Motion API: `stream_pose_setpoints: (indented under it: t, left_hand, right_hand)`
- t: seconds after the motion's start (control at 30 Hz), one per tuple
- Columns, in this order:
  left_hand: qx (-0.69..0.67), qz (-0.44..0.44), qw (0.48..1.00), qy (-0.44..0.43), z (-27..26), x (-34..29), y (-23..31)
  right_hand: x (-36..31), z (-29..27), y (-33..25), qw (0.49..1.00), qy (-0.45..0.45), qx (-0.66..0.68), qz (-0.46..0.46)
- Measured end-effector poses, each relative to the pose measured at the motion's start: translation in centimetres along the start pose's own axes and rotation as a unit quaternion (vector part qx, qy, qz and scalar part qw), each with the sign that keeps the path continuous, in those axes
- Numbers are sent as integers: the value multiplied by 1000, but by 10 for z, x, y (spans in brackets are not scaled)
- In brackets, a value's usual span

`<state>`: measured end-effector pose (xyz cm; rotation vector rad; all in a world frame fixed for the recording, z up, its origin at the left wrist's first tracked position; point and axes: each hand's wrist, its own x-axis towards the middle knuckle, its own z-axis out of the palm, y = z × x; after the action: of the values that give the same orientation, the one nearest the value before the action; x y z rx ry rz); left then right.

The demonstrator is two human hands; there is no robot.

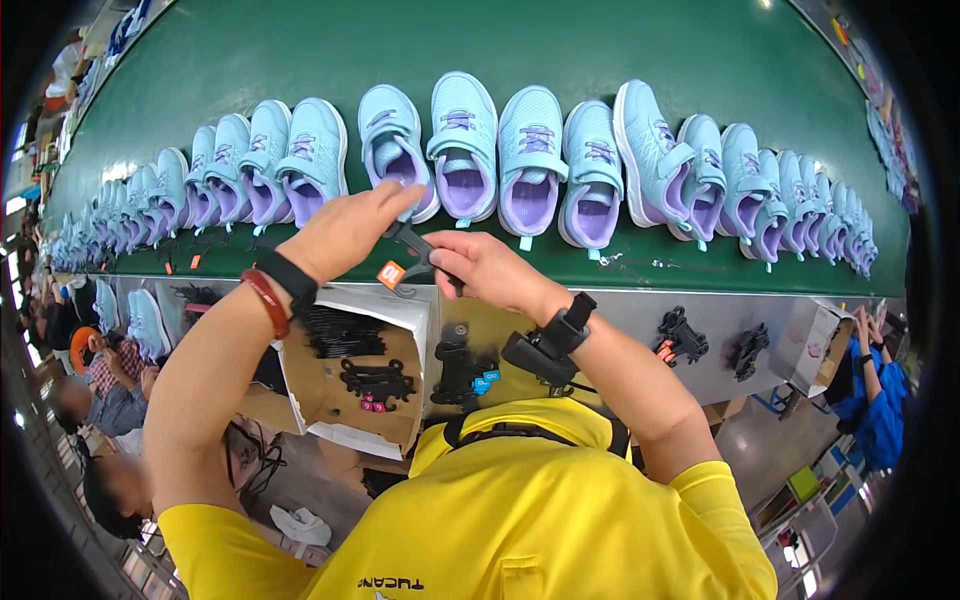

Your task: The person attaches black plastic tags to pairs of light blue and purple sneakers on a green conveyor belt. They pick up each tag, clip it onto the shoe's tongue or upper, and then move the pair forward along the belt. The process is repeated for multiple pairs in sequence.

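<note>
My right hand (490,268) is closed round a black plastic shoe hanger (412,240), from which an orange tag (390,274) hangs. My left hand (352,228) is closed at the heel of a light-blue sneaker (392,125) with a purple lining, its toe pointing away from me. The hanger's far end meets a light-blue heel tab beside my left fingers; how they join is partly hidden. Just right of this shoe stands another light-blue sneaker (462,120), its heel towards me.
A long row of matching sneakers (532,150) curves along the green table (650,40). Nearer me are an open cardboard box (310,392) of black hangers, blue-tagged hangers (455,365) and orange-tagged hangers (682,335). Other people stand at left and right.
</note>
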<state>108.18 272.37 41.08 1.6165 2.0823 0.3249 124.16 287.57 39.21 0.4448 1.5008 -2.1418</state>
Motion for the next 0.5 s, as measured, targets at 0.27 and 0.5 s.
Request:
stream_pose_setpoints:
  t: [0.27, 0.5]
  left_hand:
    - [50, -75, 993, -73, -7, -19, 16]
    - [-61, -141, 986, -64, 21, -37, -8]
  right_hand:
    - [4, -33, -35, 755, 211, -541, -305]
    - [23, -43, -31, 636, 74, -708, -299]
